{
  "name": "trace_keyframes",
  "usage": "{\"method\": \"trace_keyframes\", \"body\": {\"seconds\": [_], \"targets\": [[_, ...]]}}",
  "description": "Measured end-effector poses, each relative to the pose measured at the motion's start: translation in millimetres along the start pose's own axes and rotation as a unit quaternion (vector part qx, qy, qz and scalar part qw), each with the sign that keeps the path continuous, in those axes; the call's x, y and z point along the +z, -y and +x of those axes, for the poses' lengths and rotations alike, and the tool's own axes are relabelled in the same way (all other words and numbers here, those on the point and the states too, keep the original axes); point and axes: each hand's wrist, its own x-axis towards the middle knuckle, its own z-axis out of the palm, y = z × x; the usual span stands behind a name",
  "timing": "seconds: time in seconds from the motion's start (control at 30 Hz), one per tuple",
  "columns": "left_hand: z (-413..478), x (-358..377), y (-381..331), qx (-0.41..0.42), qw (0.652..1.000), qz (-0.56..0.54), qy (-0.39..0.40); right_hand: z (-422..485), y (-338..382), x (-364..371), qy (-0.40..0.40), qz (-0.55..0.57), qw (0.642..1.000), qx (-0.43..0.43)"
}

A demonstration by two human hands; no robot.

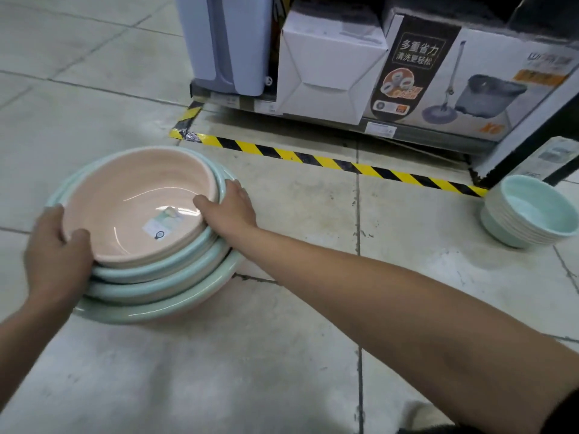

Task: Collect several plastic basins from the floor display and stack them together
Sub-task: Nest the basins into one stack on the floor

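Note:
A stack of plastic basins stands on the tiled floor at the left. Its top one is a pink basin with a paper label inside, nested in several mint green basins. My left hand grips the stack's near left rim, thumb over the pink basin's edge. On the right rim, my right hand holds on with its thumb inside the pink basin. At the far right a second stack of smaller mint basins sits on the floor, apart from both hands.
Yellow and black hazard tape runs across the floor in front of a low shelf. The shelf holds a white box, a mop bucket carton and a pale blue appliance. Bare tiles lie between the two stacks.

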Motion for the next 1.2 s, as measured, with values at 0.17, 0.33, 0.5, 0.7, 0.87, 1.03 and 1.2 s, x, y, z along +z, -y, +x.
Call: {"method": "trace_keyframes", "body": {"seconds": [0.17,0.33,0.5,0.7,0.87,1.03,1.2], "targets": [[-37,-7,-46,0.009,0.998,0.056,0.023,-4,-1,8,-0.036,0.003,0.999,-0.018],[-45,-7,-50,0.007,0.999,0.047,0.017,-7,-5,12,-0.050,0.008,0.998,-0.023],[-38,-13,-72,-0.019,0.994,0.101,0.032,-9,-6,-9,-0.006,0.035,0.999,-0.007],[-43,33,-177,0.064,0.989,0.071,0.112,-26,-37,-125,-0.067,0.083,0.994,0.005],[-101,158,-277,0.129,0.953,0.007,0.275,-77,-93,-252,-0.187,0.110,0.975,0.046],[-200,275,-352,0.159,0.895,-0.002,0.416,-141,-173,-367,-0.305,0.123,0.938,0.110],[-285,351,-397,0.139,0.860,-0.026,0.491,-196,-256,-459,-0.407,0.130,0.888,0.169]]}}
